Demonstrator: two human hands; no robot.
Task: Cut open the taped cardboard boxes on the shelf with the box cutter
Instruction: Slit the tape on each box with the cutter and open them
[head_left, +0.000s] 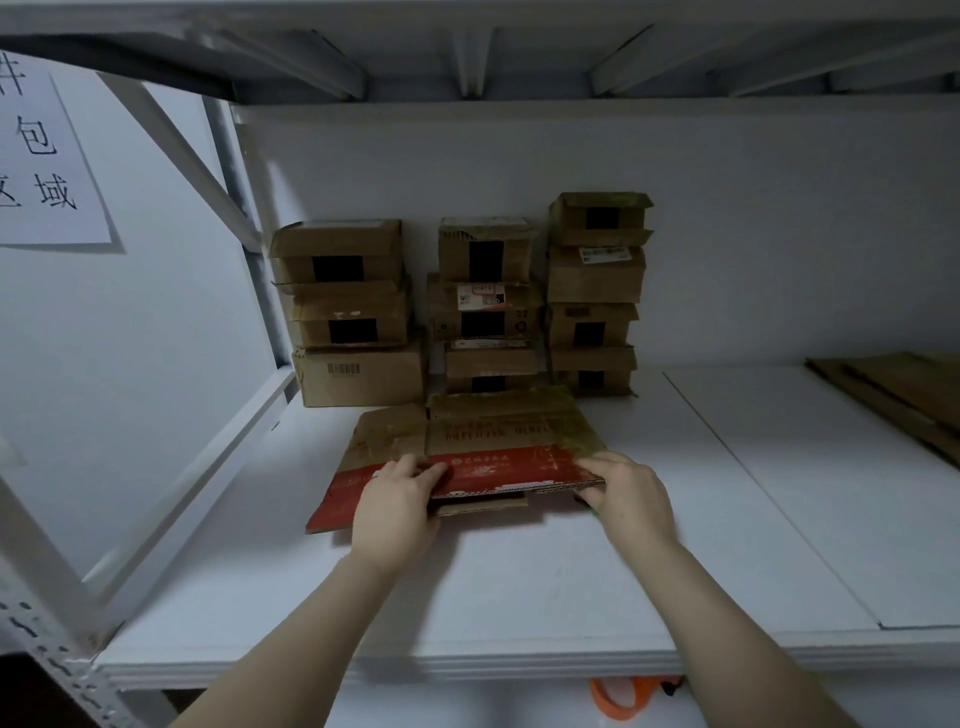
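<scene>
Cardboard, one flattened box (498, 436) with a red printed band, lies on the white shelf board (519, 582) near the middle, its near edge raised a little off the board. The left hand (397, 506) grips that near edge at the left part of the red band, fingers curled over the top. The right hand (631, 493) pinches the right near corner, fingers on top and thumb underneath. Just behind it, against the back wall, taped boxes (358, 312) stand in three stacks side by side, most with a dark strip on the front. Flat cardboard sheets (904, 389) lie at the far right of the shelf. A paper sign (47, 156) with handwritten characters hangs at the left. Below the shelf's front edge an orange object (618, 699) shows partly; what it is cannot be told
</scene>
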